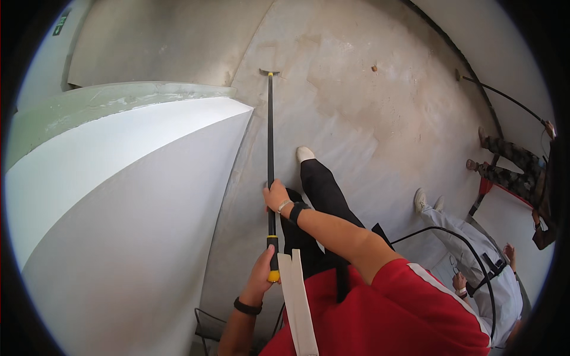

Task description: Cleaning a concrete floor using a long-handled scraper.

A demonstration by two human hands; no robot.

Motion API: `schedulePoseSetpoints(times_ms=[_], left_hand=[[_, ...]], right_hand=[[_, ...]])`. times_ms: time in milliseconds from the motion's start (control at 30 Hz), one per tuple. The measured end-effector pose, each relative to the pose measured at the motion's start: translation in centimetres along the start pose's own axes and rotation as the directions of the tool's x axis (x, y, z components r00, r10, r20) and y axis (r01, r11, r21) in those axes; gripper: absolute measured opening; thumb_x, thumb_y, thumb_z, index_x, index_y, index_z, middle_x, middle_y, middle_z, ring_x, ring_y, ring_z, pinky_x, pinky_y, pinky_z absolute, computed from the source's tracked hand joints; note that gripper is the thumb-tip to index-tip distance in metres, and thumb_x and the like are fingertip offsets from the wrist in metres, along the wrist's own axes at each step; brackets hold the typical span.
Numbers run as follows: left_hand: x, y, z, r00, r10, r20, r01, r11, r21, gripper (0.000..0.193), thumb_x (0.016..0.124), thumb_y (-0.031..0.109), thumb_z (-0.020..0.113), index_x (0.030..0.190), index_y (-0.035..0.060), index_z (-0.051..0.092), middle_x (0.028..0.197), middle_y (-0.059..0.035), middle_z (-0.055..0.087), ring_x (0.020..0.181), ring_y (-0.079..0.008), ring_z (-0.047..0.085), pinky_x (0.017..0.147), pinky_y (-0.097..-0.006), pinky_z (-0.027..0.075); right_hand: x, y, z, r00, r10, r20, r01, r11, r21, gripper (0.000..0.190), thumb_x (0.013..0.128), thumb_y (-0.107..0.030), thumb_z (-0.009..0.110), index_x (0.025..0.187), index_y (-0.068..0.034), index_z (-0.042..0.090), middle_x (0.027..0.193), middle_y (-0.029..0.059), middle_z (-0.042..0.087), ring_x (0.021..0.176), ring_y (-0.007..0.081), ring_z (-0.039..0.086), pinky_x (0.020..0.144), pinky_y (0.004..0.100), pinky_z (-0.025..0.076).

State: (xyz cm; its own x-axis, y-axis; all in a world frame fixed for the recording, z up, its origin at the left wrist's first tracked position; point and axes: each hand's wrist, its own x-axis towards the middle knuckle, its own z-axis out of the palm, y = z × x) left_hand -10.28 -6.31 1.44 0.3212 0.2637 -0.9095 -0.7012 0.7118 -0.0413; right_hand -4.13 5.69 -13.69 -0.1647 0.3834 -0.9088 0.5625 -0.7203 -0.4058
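A long-handled scraper (270,133) with a black pole stretches out ahead of me over the floor (338,115). Its flat head (269,72) is at the far end, by a seam in the floor and out beyond the corner of the white wall. My left hand (261,271) is closed around the black-and-yellow grip (272,256) at the near end. Further up the pole, my right hand (277,196) grips the shaft. Whether the blade touches the floor I cannot tell.
The white wall (133,213) with a pale green top ledge (120,100) runs close along the left. A small brown lump (374,68) lies on the floor. At right, one person in camouflage trousers (516,160) holds another long tool (503,95); another in grey (463,240) stands nearer.
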Motion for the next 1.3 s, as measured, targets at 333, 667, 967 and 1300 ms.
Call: schedulePoseSetpoints(times_ms=[333,667,967,1300], left_hand=[[0.5,-0.1,-1.8,0.991,0.062,-0.120,-0.058,0.998,0.033,0.035,0.084,0.039,0.039,0.072,0.0061,0.042,0.049,-0.0066,0.045,0.039,-0.0148,0.044,0.038,-0.0238,0.037],[-3.2,0.9,-6.0,0.990,-0.062,-0.129,0.084,0.981,0.175,0.039,0.084,0.042,0.035,0.070,0.0060,0.040,0.048,-0.0069,0.043,0.034,-0.0176,0.042,0.033,-0.0256,0.034],[-3.2,-1.1,-10.4,0.959,0.223,0.177,-0.283,0.811,0.512,0.032,0.086,0.034,0.036,0.083,0.0044,0.047,0.064,-0.0039,0.052,0.045,-0.0129,0.051,0.037,-0.0227,0.038],[-1.4,-0.6,-8.4,0.994,-0.050,-0.096,0.072,0.967,0.244,0.025,0.086,0.032,0.039,0.080,0.0081,0.043,0.065,-0.0004,0.048,0.054,-0.0072,0.047,0.048,-0.0198,0.039]], right_hand=[[0.2,-1.2,1.3,0.999,0.009,0.033,-0.012,0.997,0.080,0.026,0.076,-0.010,0.045,0.084,0.011,0.033,0.064,0.0184,0.051,0.042,0.0283,0.055,0.037,0.0328,0.047],[-1.3,1.1,6.2,0.996,0.074,0.042,-0.080,0.980,0.180,0.025,0.079,-0.011,0.042,0.087,0.010,0.031,0.067,0.0198,0.051,0.043,0.0274,0.055,0.038,0.0329,0.046],[-2.3,1.6,7.7,0.994,0.108,-0.015,-0.106,0.991,0.087,0.024,0.077,-0.010,0.044,0.083,0.009,0.032,0.064,0.0179,0.050,0.042,0.0259,0.055,0.037,0.0318,0.046],[-1.3,3.4,6.1,0.993,0.120,-0.023,-0.113,0.973,0.201,0.022,0.076,-0.008,0.045,0.083,0.009,0.033,0.063,0.0165,0.050,0.043,0.0248,0.055,0.038,0.0315,0.047]])
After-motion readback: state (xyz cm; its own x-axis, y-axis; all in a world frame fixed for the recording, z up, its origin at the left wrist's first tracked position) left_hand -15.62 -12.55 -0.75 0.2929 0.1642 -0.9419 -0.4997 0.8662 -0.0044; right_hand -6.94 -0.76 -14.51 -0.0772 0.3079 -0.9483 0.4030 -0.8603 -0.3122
